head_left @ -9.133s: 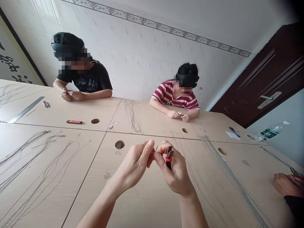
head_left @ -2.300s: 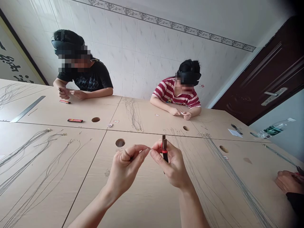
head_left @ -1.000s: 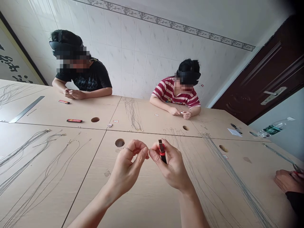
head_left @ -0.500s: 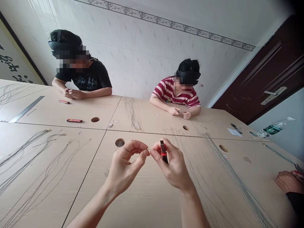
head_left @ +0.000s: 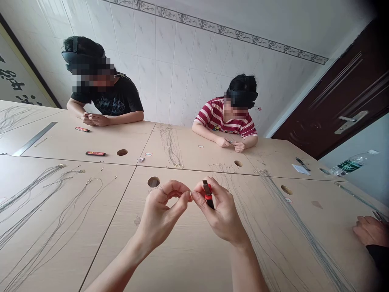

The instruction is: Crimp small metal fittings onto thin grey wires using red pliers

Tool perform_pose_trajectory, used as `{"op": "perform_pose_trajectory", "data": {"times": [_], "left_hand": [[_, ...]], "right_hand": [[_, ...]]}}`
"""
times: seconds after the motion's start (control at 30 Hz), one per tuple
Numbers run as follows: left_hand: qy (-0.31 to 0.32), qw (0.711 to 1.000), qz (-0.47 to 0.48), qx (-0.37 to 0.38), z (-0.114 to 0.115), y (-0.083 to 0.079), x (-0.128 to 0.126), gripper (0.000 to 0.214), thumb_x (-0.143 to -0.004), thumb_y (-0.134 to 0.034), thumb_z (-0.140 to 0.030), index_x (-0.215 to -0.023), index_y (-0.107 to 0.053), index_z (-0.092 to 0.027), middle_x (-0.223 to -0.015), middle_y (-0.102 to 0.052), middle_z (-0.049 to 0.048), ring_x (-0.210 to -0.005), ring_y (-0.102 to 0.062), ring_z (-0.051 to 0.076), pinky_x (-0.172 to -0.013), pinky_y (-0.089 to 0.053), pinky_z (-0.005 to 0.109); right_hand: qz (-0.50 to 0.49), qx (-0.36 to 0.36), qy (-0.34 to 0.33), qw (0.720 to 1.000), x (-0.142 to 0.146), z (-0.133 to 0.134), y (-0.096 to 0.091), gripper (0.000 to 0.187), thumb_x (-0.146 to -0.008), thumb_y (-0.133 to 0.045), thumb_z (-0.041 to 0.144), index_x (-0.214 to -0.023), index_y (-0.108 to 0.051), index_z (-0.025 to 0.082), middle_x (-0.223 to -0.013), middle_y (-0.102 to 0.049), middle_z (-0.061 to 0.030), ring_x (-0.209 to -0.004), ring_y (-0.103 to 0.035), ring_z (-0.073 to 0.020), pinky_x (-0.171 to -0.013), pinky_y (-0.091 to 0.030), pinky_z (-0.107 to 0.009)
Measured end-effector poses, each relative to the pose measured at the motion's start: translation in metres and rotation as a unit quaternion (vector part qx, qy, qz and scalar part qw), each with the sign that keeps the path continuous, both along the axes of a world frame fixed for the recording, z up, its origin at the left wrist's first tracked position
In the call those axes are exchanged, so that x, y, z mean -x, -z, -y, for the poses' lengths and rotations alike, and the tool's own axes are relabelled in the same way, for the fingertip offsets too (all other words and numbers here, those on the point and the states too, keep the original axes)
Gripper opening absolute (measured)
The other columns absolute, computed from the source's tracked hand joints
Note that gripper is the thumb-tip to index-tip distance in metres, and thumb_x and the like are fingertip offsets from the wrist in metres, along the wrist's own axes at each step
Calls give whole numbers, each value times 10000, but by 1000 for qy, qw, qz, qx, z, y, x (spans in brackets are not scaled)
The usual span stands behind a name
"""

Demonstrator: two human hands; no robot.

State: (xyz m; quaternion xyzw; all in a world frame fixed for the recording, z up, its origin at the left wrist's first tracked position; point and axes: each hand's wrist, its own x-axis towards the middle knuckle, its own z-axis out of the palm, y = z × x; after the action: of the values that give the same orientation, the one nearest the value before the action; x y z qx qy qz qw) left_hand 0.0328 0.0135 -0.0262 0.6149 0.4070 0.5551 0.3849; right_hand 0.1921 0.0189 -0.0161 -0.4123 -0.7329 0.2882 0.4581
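Note:
Both hands are raised over the middle of the table (head_left: 158,259), their fingertips meeting. My left hand (head_left: 164,213) pinches thumb against forefinger; whatever lies between them is too small to make out. In my right hand (head_left: 217,215) is a pair of small pliers (head_left: 208,195) with red-and-black handles, its metal jaws pointing up past the fingers. The right thumb and forefinger also press together at the left fingertips. Thin cords (head_left: 258,227) with small metal ends lie to the right of my hands, and more bundled cords (head_left: 36,182) lie to the left.
Across the table sit a person in black (head_left: 112,97) and a person in a striped shirt (head_left: 225,117). A third person's hand (head_left: 370,230) rests at the right edge. A steel ruler (head_left: 35,138), red-black cases (head_left: 95,153), round holes (head_left: 153,182) and a plastic bottle (head_left: 354,164) are around.
My fingertips have drawn slightly closer together, and the tiny thing seen between them before is now hidden. The pliers have tilted slightly.

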Motion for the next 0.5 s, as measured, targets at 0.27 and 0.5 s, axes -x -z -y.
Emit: {"op": "perform_pose_trajectory", "data": {"times": [0.27,0.5], "left_hand": [[16,1000,22,-3,0,0,1,91,-894,-600,-174,-845,-673,-198,-808,-712,-15,-787,-707,122,-743,-552,215],[15,1000,20,10,1,0,2,98,-900,-595,-179,-839,-669,-201,-798,-710,-21,-784,-714,120,-729,-555,204]], "right_hand": [[-10,13,3,1000,1,1,-1,164,-952,-543,279,-805,-507,217,-781,-534,2,-731,-509,-136,-653,-392,-271],[-9,16,4,1000,1,0,-1,167,-951,-541,285,-804,-507,215,-768,-517,7,-715,-497,-132,-637,-383,-266]]}}
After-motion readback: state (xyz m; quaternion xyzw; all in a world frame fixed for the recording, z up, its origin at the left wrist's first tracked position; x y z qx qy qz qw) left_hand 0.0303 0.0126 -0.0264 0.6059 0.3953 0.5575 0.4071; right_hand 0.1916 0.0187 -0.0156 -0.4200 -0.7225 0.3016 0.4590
